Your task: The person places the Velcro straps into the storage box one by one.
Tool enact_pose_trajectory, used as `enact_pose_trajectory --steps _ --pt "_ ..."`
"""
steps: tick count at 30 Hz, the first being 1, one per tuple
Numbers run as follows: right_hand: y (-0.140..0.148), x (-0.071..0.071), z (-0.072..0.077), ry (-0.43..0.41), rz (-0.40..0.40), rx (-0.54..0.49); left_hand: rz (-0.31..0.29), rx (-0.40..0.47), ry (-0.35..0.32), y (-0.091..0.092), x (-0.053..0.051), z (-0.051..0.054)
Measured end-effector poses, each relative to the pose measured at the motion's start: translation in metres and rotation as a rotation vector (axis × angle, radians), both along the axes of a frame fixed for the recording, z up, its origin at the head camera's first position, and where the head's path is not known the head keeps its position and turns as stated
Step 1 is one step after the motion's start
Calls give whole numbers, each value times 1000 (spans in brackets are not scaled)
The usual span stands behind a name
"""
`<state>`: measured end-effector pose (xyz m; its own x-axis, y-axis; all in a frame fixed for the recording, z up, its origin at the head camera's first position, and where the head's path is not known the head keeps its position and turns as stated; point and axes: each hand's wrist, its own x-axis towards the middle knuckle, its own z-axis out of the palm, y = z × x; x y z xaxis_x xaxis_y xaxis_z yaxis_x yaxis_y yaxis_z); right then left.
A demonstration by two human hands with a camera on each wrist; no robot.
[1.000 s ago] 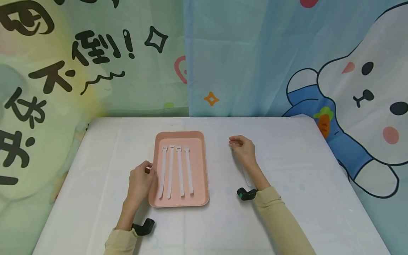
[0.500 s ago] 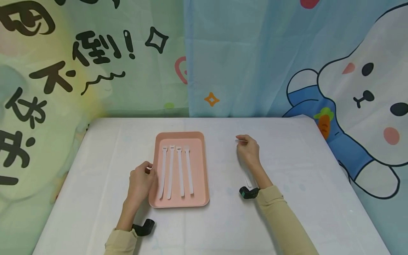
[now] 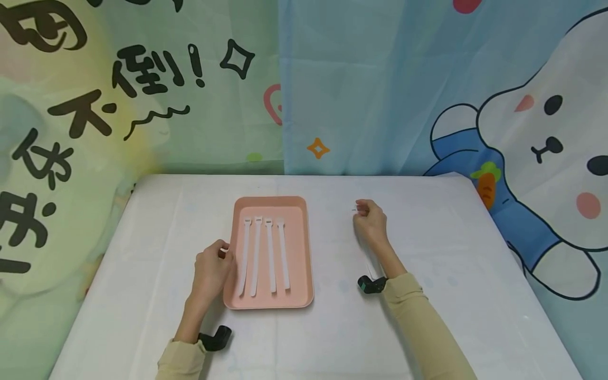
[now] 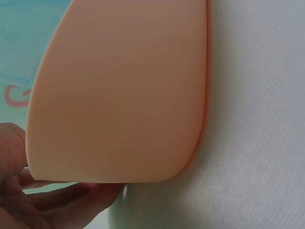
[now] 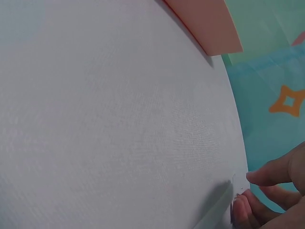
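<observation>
A pink tray [image 3: 296, 248] lies on the white table with several slim white fork-like utensils [image 3: 271, 253] side by side in it. My left hand [image 3: 212, 266] holds the tray's left edge; in the left wrist view its thumb is at the rim and its fingers [image 4: 86, 205] are under the tray's edge. My right hand [image 3: 371, 224] is low over the table, to the right of the tray. Under it lies another slim white utensil [image 3: 371, 270], mostly hidden by hand and wrist. In the right wrist view the thumb [image 5: 271, 172] stands apart from the fingers, whose tips are beside the utensil's end.
The white tablecloth [image 3: 328, 338] spreads around the tray and both hands. Behind the table's far edge hangs a printed fabric backdrop [image 3: 361, 105]. A black wrist camera [image 3: 216, 338] sits on the left wrist, another [image 3: 372, 285] on the right.
My right hand has shifted slightly right, and the loose white utensil shifted with it, then stayed nearly still. The left hand and tray keep their places.
</observation>
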<state>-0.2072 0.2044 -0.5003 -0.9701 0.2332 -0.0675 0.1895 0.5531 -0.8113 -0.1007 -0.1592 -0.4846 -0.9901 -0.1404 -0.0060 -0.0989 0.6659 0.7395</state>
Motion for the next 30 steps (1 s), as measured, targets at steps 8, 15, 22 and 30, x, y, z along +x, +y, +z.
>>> enact_pose_trajectory --steps 8,15,22,30 --pt "-1 0 0 63 -16 22 1 -11 8 1 -1 1" --pt "-1 2 0 60 -15 58 3 -13 -1 1 0 0" --pt "-2 3 4 66 -5 54 -1 -5 -4 1 1 1" --pt "-4 3 13 90 33 53 3 -12 -6 1 0 2"
